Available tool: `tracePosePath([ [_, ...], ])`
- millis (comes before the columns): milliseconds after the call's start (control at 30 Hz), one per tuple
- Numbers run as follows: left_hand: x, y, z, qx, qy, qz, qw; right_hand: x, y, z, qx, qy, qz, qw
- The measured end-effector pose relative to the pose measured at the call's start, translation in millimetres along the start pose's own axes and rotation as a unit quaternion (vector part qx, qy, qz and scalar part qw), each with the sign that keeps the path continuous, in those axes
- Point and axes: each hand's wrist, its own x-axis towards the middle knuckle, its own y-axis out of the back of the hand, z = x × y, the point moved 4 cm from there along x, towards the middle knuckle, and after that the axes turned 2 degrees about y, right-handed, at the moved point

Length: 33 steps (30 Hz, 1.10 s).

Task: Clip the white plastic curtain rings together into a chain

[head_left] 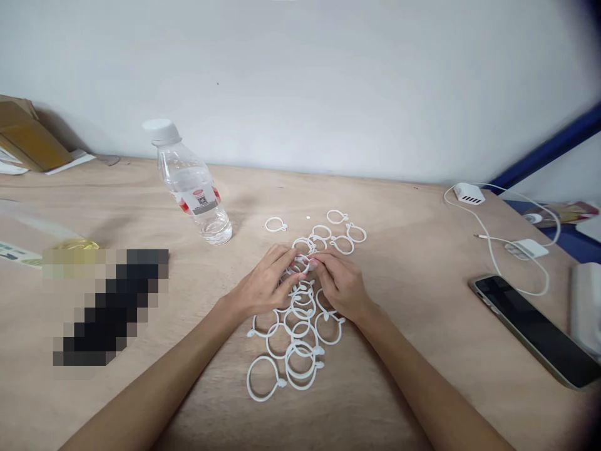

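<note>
Both of my hands meet over a scatter of white plastic rings on a wooden table (399, 275). My left hand (263, 285) and my right hand (342, 285) pinch the same white ring (300, 264) between their fingertips. Several linked rings (295, 344) lie in a chain below the hands, toward me. Several loose rings (345, 241) lie just beyond the hands, and one single ring (275, 224) lies apart to the left of them.
A clear water bottle (192, 185) with a white cap stands at the back left. A phone (535, 329) lies at the right, with a white charger and cable (493, 241) behind it. Cardboard (25, 134) rests at the far left against the wall.
</note>
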Motion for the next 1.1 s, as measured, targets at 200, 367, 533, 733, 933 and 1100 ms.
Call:
tracePosePath([
  [200,0,1.5,-1,-0.012,0.011,0.010,1.000,2,1,1,-0.002,-0.014,-0.008,1.000],
  [367,0,6.1,-1,-0.031,0.020,0.058,0.998,4,1,10,-0.031,-0.068,-0.015,0.997],
  [533,1,7.8,5,-0.018,-0.029,0.063,0.997,3,-9,14,-0.098,-0.066,-0.073,0.990],
  [733,1,10.8,8,-0.025,-0.038,0.074,0.996,2,-7,16,-0.068,-0.066,-0.024,0.995],
  [933,1,9.6,3,-0.012,-0.006,0.100,0.995,2,8,5,-0.067,-0.045,0.081,0.993],
  [1100,2,9.0,2,-0.006,0.014,0.100,0.995,-1,9,2,-0.053,-0.044,0.079,0.994],
])
